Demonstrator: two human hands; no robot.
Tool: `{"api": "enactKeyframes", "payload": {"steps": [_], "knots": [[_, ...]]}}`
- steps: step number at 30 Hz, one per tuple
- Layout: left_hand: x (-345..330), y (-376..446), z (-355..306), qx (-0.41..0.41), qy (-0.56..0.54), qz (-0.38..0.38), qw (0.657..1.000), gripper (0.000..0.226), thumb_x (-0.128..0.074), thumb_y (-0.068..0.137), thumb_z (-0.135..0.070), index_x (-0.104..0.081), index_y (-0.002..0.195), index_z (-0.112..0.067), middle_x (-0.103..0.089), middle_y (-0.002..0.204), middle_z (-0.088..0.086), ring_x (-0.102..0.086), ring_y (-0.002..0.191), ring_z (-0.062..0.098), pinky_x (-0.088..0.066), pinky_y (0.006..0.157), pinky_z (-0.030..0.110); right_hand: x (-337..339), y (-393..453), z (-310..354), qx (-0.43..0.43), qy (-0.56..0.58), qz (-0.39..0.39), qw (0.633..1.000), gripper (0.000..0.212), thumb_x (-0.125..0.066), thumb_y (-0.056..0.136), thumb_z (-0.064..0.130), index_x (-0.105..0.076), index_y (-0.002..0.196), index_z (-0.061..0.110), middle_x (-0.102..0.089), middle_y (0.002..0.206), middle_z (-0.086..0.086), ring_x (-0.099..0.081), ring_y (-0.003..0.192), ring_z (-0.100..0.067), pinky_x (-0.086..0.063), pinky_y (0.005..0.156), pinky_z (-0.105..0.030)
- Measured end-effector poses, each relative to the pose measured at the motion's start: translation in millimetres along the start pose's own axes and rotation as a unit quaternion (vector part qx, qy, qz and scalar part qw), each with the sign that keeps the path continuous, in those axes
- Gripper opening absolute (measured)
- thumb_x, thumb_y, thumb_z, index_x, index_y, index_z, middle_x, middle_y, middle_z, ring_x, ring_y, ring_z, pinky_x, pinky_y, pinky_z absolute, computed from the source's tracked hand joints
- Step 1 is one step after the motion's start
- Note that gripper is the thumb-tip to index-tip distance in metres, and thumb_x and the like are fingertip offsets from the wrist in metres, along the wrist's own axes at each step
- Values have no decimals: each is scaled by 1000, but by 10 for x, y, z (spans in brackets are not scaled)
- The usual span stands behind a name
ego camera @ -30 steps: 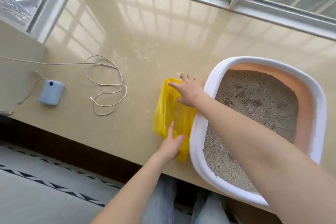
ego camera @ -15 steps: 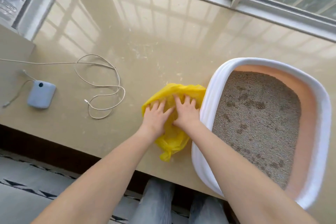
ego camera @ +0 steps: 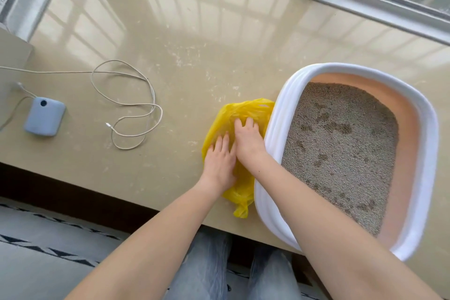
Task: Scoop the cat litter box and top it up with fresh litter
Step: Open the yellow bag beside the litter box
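Prep step, I think: both hands, left (ego camera: 219,161) & right (ego camera: 248,140), side by side w/ flat fingers pressing the yellow bag (ego camera: 239,192) on the tabletop (ego camera: 170,31), touching the litter box (ego camera: 275,134). Next: pull bag open, no scoop seen yet.

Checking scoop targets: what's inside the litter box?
The litter box holds grey litter with darker patches, peach inner wall showing. The right forearm covers its near corner; anything buried can't be seen.

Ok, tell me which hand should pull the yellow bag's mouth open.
Probably the right hand: its fingers lie nearest the yellow bag's upper edge beside the litter box. The left hand rests lower and can pin it.
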State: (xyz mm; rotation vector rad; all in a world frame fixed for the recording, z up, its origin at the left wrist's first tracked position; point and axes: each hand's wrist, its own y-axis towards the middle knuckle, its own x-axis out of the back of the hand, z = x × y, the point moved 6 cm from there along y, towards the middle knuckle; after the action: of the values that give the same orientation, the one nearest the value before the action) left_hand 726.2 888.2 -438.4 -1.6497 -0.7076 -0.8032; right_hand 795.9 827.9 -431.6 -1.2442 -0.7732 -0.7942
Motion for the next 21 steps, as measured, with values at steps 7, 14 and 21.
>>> {"api": "enactKeyframes", "payload": {"steps": [7, 14, 21], "knots": [[329, -296, -87, -20, -95, -63, 993, 81, -61, 85, -32, -19, 151, -14, -26, 153, 14, -25, 141, 29, -26, 113, 35, 363, -323, -97, 58, 129, -74, 987, 40, -44, 87, -6, -49, 125, 5, -48, 122, -16, -50, 112, -34, -39, 94, -37], [845, -620, -530, -29, -186, -142, 972, 55, -56, 93, -23, -37, 143, -8, -47, 135, 9, -42, 125, 28, -37, 102, 36, 889, -944, -639, 29, 320, -180, 930, 41, -44, 81, -12, -61, 115, 2, -58, 115, -15, -56, 105, -28, -38, 89, -29], [1091, -687, -1690, -118, -208, -161, 958, 40, -57, 93, -18, -51, 128, 0, -56, 119, 17, -52, 112, 35, -41, 96, 42, 962, -1630, -1681, -69, 395, -230, 887, 25, -51, 89, -1, -64, 109, 5, -59, 111, -8, -55, 103, -19, -46, 92, -35]]}}
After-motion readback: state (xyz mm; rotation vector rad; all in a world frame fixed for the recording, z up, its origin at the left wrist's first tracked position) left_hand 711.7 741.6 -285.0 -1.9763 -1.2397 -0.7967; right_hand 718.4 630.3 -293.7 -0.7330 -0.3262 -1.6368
